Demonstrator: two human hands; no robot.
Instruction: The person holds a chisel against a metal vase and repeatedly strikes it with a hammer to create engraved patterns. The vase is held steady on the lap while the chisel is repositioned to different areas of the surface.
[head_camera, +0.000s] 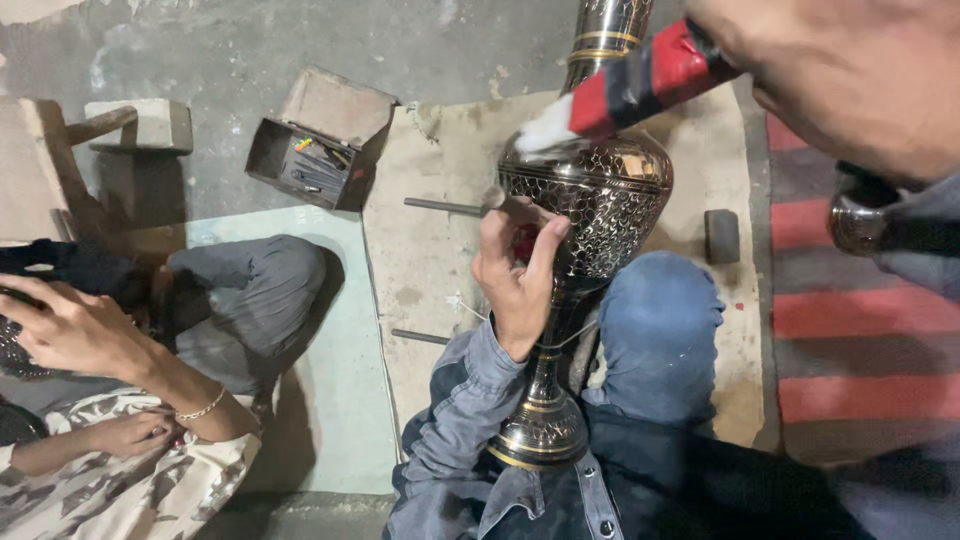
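The left hand (520, 270) is steadying the engraved metal vase (590, 200); the right hand (850, 70) is gripping a red brush (630, 85), whitening the vase's shoulder; most of the body below is looking untouched.

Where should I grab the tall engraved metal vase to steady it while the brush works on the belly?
Probably the slim stem under the belly of the vase, from the left, beside the left hand. It narrows to a hand-sized waist, while the right hand with the brush fills the upper right.
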